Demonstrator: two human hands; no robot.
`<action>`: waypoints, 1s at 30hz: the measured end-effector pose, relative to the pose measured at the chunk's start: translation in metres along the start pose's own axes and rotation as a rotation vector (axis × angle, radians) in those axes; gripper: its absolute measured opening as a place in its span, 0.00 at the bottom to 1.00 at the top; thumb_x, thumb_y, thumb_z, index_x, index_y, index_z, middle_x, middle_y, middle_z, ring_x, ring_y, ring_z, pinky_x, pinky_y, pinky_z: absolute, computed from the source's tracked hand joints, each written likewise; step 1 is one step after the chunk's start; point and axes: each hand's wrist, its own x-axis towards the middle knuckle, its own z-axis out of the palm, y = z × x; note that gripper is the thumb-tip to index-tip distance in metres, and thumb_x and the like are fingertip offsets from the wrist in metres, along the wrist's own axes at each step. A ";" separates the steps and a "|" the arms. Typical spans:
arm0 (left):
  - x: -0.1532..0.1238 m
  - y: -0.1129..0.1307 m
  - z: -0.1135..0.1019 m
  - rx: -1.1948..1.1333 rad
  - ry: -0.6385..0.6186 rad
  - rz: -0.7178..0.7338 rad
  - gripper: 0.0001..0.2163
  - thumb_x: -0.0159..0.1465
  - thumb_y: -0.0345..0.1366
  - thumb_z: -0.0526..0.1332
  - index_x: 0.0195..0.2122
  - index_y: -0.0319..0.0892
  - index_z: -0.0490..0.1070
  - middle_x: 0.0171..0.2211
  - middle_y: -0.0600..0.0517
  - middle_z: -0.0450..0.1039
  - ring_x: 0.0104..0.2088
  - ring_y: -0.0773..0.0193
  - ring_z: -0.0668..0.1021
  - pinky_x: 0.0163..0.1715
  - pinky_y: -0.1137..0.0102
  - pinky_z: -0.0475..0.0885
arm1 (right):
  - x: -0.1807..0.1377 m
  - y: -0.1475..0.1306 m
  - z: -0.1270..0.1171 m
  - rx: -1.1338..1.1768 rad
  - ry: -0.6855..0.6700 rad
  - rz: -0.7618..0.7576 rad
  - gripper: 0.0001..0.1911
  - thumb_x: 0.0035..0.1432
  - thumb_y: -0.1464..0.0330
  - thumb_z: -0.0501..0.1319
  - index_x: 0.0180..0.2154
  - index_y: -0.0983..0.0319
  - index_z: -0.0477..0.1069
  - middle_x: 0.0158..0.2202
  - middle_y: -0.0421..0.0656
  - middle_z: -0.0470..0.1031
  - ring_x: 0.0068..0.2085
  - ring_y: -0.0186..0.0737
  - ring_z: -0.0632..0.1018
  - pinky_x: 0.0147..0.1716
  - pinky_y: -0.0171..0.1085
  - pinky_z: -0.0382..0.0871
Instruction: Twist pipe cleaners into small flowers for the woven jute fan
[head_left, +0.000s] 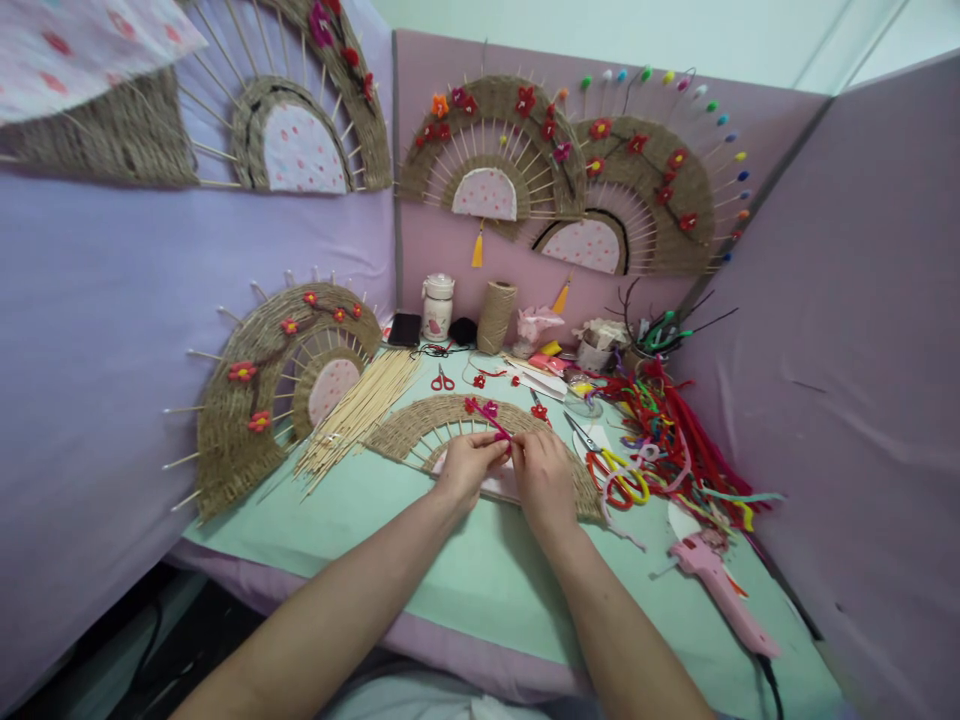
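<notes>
My left hand point(472, 468) and my right hand point(543, 482) meet over a twine-wrapped fan point(405, 424) lying on the table. Between their fingertips is a magenta pipe cleaner point(493, 421), its free end sticking up to the left. Both hands are closed on it in a pinch; the part inside the fingers is mostly hidden. Just beyond them, a red flower point(471, 405) and a magenta flower point(490, 409) rest at the fan's upper edge, with another red flower point(539, 411) to the right. The fan's pale centre is partly covered by my hands.
Bamboo sticks point(360, 410) lie left of the fan. Yellow-and-red-handled scissors point(628, 474), a pile of pipe cleaners point(667, 425) and a pink glue gun point(724, 590) with a cord are at right. A twine spool point(496, 318) and a white jar point(437, 308) stand behind.
</notes>
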 end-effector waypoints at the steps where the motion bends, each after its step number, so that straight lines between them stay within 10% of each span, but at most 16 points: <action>1: 0.000 -0.002 0.000 -0.008 -0.001 -0.003 0.11 0.40 0.32 0.70 0.26 0.35 0.76 0.25 0.49 0.75 0.27 0.69 0.74 0.34 0.72 0.70 | 0.000 0.000 0.001 0.003 0.001 0.009 0.10 0.62 0.69 0.50 0.33 0.63 0.68 0.31 0.48 0.70 0.36 0.45 0.68 0.36 0.42 0.62; 30: 0.002 0.008 -0.004 0.285 0.040 0.239 0.07 0.47 0.29 0.66 0.29 0.38 0.77 0.28 0.48 0.77 0.30 0.63 0.76 0.36 0.66 0.71 | 0.006 0.007 -0.002 0.662 -0.028 0.328 0.10 0.56 0.62 0.56 0.32 0.62 0.71 0.31 0.44 0.75 0.32 0.40 0.73 0.33 0.37 0.66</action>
